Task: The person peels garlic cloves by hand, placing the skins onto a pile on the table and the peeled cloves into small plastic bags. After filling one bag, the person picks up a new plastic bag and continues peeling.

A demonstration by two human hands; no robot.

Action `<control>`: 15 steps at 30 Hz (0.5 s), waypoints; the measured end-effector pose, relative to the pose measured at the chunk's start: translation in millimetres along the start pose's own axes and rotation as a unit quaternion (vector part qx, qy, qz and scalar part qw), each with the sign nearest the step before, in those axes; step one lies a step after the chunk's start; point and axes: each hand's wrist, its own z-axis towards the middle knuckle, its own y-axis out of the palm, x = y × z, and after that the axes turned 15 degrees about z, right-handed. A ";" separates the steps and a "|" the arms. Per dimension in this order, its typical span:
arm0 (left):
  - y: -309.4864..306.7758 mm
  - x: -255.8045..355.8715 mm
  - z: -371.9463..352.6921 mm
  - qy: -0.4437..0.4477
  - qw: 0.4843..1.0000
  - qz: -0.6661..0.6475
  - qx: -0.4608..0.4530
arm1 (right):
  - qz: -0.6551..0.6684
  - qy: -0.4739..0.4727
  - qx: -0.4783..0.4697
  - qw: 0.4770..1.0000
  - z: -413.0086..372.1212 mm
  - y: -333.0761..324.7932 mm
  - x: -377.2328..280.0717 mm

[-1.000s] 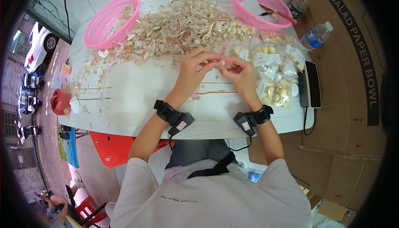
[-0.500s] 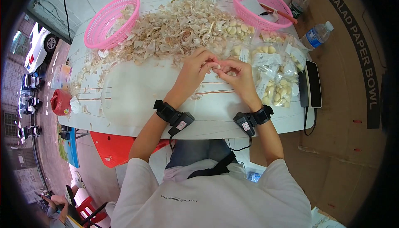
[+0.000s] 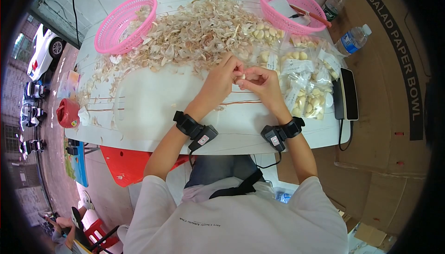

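A small pale garlic clove is pinched between my two hands, in front of the skin pile. My left hand has its fingers bent round the clove's left side. From the right, my right hand grips it between thumb and fingertips. Beyond them spreads a heap of dry garlic skins, with loose peeled cloves at its right end. Clear bags of peeled cloves lie right of my right hand. A translucent sheet covers the table's left part.
Pink baskets stand at the back left and back right. Two bottles, a black device and a large cardboard box are at the right. A red container sits at the left edge.
My hands have shifted slightly and the clove shows more between the fingertips. The cardboard at the right has moved, with more boxes showing at its lower end.
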 end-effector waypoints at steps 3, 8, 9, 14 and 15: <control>-0.3 0.6 -0.1 0.017 1.000 0.007 0.009 | 0.059 -0.003 -0.011 0.998 -0.6 2.2 -0.4; 1.3 1.0 -1.6 0.021 1.000 0.005 0.013 | 0.120 0.035 -0.011 0.992 -1.2 1.7 0.3; 1.0 1.5 -1.8 0.018 1.000 0.008 0.009 | 0.120 0.035 -0.011 0.992 -1.2 1.2 0.9; 0.3 -2.4 -4.6 -0.016 1.000 -0.022 0.005 | 0.119 0.020 0.034 0.992 1.7 -8.1 1.3; -0.1 -3.6 -4.5 -0.017 1.000 -0.008 0.016 | 0.118 0.020 0.034 0.992 2.8 -10.6 -0.4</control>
